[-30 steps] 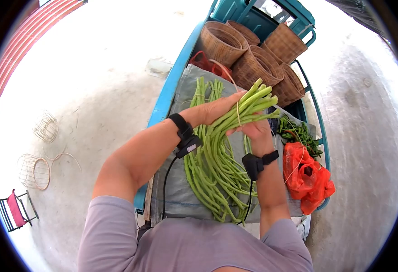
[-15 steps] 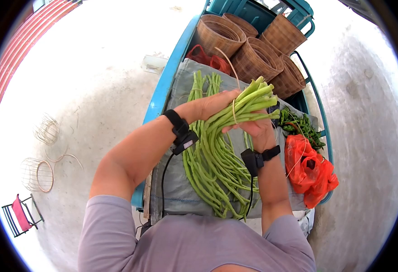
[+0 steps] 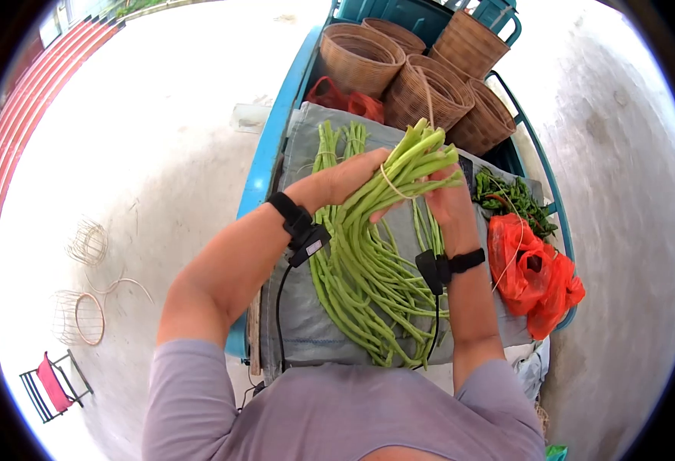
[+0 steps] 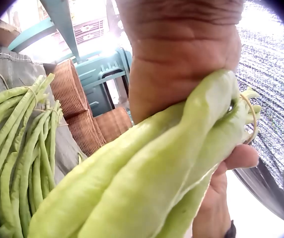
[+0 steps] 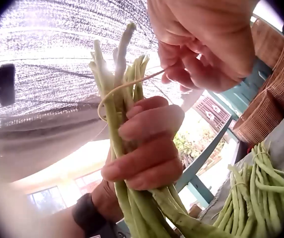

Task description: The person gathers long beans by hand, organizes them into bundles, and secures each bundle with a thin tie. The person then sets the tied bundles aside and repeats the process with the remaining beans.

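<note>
My left hand (image 3: 357, 177) grips a thick bundle of long green beans (image 3: 345, 238) just below its stem ends, with fingers wrapped round it (image 5: 149, 141). The stem ends point up and away, while the long tails hang down over the grey sheet (image 3: 299, 323). A thin pale tie strip (image 5: 117, 89) loops round the bundle above the left fingers. Thumb and fingers of my right hand (image 5: 201, 49) pinch one end of this strip beside the stems. Farther left on the sheet lie more bean bundles (image 3: 326, 146), tied near their tops (image 4: 30, 91).
Several woven baskets (image 3: 360, 58) stand at the far end of the blue cart bed (image 3: 264, 161). Red plastic bags (image 3: 533, 276) and a leafy green pile (image 3: 510, 200) lie on the right. Wire frames (image 3: 80, 315) and a small folding stool (image 3: 53, 384) are on the floor at left.
My right hand has turned and moved up along the right of the bundle. The stem ends tilt more upward, and the strip's upper end has swung from leaning left to nearly upright.
</note>
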The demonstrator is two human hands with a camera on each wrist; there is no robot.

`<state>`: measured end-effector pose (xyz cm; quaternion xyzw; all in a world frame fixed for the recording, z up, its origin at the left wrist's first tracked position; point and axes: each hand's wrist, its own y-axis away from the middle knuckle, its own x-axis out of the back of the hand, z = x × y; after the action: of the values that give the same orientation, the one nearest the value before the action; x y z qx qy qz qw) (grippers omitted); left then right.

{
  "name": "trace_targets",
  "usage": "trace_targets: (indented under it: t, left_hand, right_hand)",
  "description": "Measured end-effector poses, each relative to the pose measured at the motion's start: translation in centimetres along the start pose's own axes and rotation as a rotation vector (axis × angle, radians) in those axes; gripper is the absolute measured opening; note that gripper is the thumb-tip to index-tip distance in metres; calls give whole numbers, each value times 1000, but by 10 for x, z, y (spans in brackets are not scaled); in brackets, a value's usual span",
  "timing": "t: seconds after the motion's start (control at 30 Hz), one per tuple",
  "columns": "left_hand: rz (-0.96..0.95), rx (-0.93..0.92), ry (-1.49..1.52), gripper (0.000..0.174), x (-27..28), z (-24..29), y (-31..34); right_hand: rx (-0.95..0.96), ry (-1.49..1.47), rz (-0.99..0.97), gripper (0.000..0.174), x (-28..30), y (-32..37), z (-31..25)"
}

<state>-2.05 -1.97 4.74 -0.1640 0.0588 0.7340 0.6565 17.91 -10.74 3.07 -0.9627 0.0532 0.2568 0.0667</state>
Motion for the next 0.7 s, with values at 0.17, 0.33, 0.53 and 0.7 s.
trace_targets:
  t: [0.17,0.33,0.53,0.7]
  left_hand:
    - [-43,2,-67,48,-2,2,2]
    - [-3,129,67,64,0,0,-3]
    - [120,176,49,65,1,-5,-5]
    - [182,84,69,35,-4,-2,-6]
  right_hand:
    - [-21,249,-64,24,-48,4,-5]
    - [403,731,-76,19,-28,4,24]
    - [380,871,-51,24,-44,18,11]
    - [256,892,102,24,-53,25,11]
